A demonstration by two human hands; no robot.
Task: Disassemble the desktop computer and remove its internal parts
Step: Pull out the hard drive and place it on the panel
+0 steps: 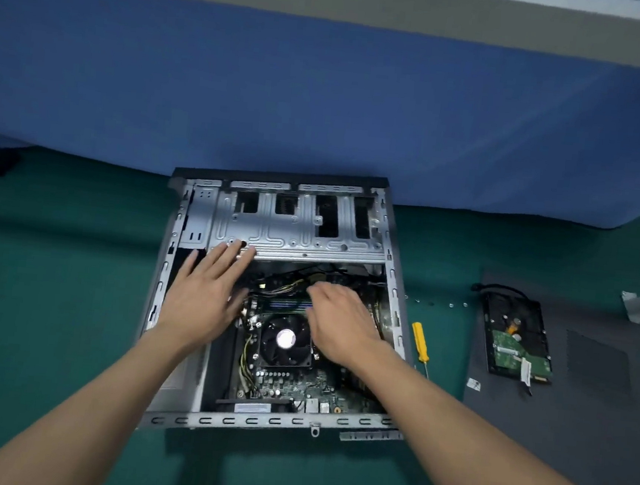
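Note:
An open desktop case (396, 299) lies flat on a green mat. Inside it are the motherboard (290, 384), a black CPU fan (286, 339) and a memory stick (286, 303) just beyond the fan. A silver drive cage (296, 225) spans the far half. My left hand (205, 294) hovers with straight fingers over the case's left side, its fingertips at the cage's near edge. My right hand (338, 321) reaches down beside the memory stick with curled fingers; its fingertips are hidden, so whether they hold anything is unclear.
A yellow-handled screwdriver (420, 344) lies right of the case. Several small screws (435, 302) sit in a row beyond it. A removed hard drive (517, 340) rests on the dark side panel (587, 401) at the right. A blue partition (323, 99) stands behind.

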